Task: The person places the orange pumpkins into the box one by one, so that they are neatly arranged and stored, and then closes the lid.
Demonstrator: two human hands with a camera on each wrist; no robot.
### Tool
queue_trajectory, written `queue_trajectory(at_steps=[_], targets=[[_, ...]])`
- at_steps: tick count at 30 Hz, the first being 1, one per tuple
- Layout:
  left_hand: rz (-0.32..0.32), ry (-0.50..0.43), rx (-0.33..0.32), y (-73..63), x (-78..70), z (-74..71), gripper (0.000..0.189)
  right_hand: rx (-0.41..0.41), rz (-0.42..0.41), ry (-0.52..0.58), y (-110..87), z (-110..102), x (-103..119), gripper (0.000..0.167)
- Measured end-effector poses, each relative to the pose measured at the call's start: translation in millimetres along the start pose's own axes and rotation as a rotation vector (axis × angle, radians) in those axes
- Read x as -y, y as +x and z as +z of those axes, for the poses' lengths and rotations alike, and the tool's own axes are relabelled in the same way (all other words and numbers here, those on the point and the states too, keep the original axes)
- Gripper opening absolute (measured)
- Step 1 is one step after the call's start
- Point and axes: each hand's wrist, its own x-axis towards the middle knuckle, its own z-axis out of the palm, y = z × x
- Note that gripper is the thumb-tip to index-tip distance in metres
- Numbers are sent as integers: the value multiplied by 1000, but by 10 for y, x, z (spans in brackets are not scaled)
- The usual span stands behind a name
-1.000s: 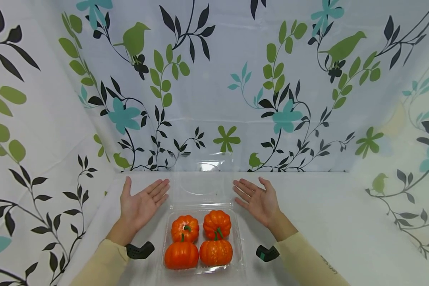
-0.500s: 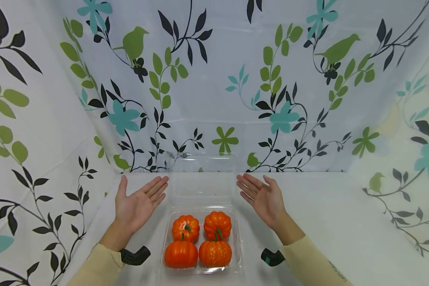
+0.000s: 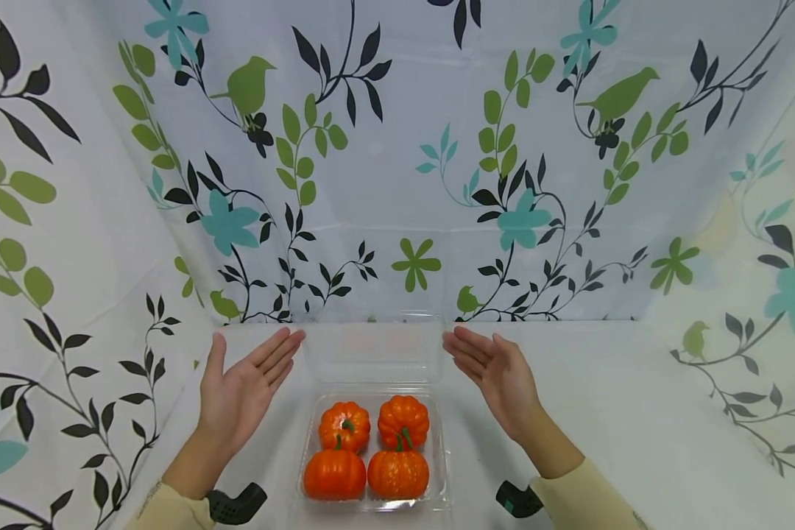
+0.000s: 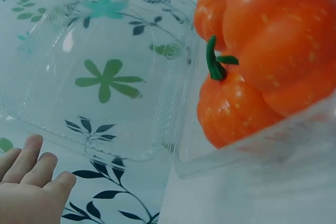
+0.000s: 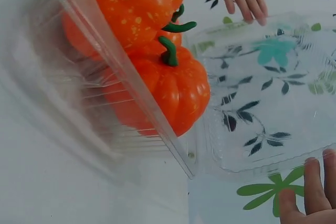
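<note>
A clear plastic clamshell container (image 3: 442, 449) stands in front of me, holding several small orange pumpkins (image 3: 334, 475) with green stems in two rows. Its transparent lid (image 3: 371, 353) is hinged up at the far side, with a faint orange reflection in it. My left hand (image 3: 238, 397) is held palm inward left of the lid, fingers straight, fingertips near its edge. On the opposite side my right hand (image 3: 500, 386) mirrors it, fingers extended. Both wrist views show fingertips (image 4: 32, 142) close by the lid's rim, with no grip around it.
White cloth (image 3: 603, 412) covers the table. Behind it hangs a curtain (image 3: 384, 162) printed with birds, leaves and flowers. Dark wrist devices (image 3: 238, 505) sit at both cuffs, near the container's sides.
Both hands have moved outward, away from each other, still straight-fingered. The lid's far edge now appears lower in the head view, and the background has shifted slightly. The pumpkins stay in place.
</note>
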Motion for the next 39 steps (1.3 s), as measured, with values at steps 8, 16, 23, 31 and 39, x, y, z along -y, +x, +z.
queue_trajectory(at_steps=[8, 16, 23, 31, 39], targets=[[22, 389, -157, -183, -14, 207, 88, -19, -135, -381, -227, 80, -8, 58], [-10, 713, -373, -396, 31, 438, 78, -67, -287, -768, -545, 160, -76, 46], [-145, 874, -484, -611, 123, 552, 60, -73, -285, -917, -838, 186, -194, 39], [-277, 965, -570, -762, 353, 585, 35, -40, -339, -1062, -1054, 198, -374, 35], [-286, 990, -593, -870, 547, 562, 40, -54, -446, -1140, -1125, 173, -597, 31]])
